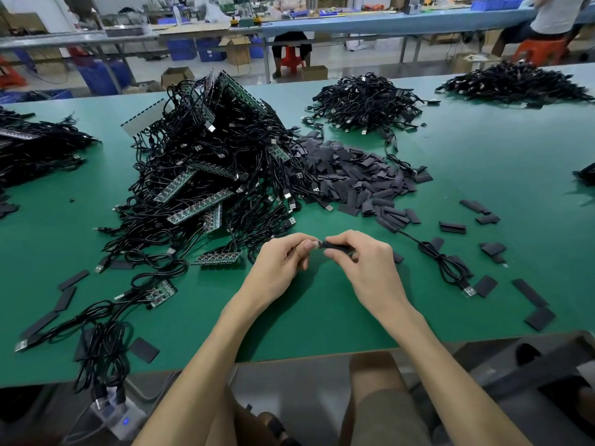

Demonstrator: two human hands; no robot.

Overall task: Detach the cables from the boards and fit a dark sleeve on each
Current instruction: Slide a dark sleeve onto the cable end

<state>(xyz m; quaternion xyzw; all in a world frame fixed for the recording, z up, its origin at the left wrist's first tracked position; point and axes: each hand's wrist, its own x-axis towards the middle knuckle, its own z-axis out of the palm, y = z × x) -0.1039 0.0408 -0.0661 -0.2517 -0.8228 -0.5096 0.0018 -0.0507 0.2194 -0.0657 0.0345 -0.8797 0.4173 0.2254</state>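
Dark, thin and probably floppy, the sleeve [338, 247] pinched in your right hand [363, 265] should crush easily, so hold its sides lightly. Your left hand [280, 262] pinches the cable tip [317, 244] at the sleeve's mouth, between your hands. Grip that stiffer tip, not the limp cord.

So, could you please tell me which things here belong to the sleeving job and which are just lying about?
Job: left hand pinching a cable end; right hand holding a dark sleeve; pile of boards with cables; sleeve heap.
Lying about: power strip; cardboard box; orange stool.
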